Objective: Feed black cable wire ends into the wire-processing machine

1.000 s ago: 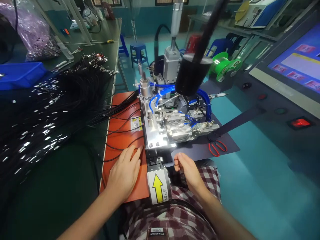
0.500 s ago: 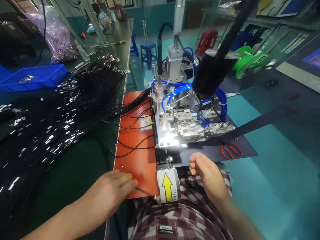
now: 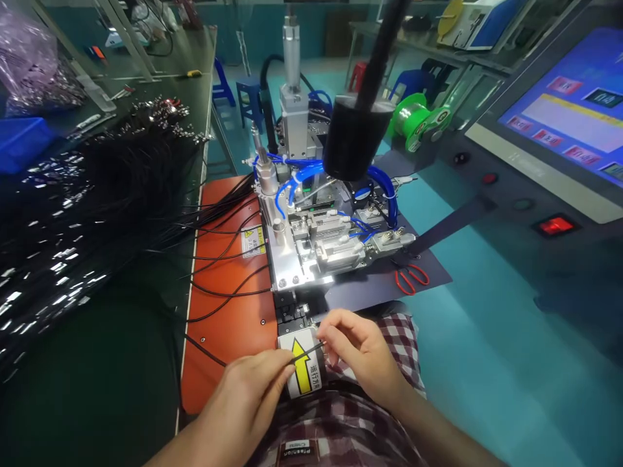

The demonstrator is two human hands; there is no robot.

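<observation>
Between thumb and fingers, my left hand grips a black cable near its end. The cable's tip reaches my right hand, whose fingers are pinched at it; the very end is partly hidden by the fingertips. Both hands are just above a white label with a yellow arrow on the front of the machine. Beyond them stands the metal machine with blue air tubes. Several black cables cross the orange plate and run into its left side.
A large heap of black cables with shiny ends lies on the dark bench at left, near a blue bin. Red-handled scissors lie right of the machine. A touch-screen panel, a green spool and a black cylinder stand around it.
My left hand has moved right with the cable, and my right hand has come in to its end. The view has turned right, bringing the screen panel further in.
</observation>
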